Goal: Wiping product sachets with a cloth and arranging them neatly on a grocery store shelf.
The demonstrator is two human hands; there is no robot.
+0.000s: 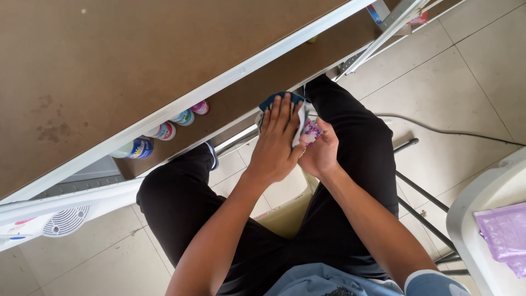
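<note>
Below the counter (137, 60) edge, above the seated person's lap: both hands on a small packet.
Left hand (278, 143) lies flat, fingers (285, 112) extended, pressing a dark blue and white packet (298, 112). Right hand (320, 151) is curled, pinching a purple patterned wrapper (312, 131) at the packet's side. Small pots (164, 131) stand on the shelf under the counter.

Small shop or stockroom: white-framed brown shelf boards (137, 60) span 9 to 1 o'clock; a lower shelf holds a row of colourful product tubs (164, 131) at 10 o'clock; pale tiled floor (466, 71); purple packets (504, 233) on a white plastic surface at 4 o'clock
</note>
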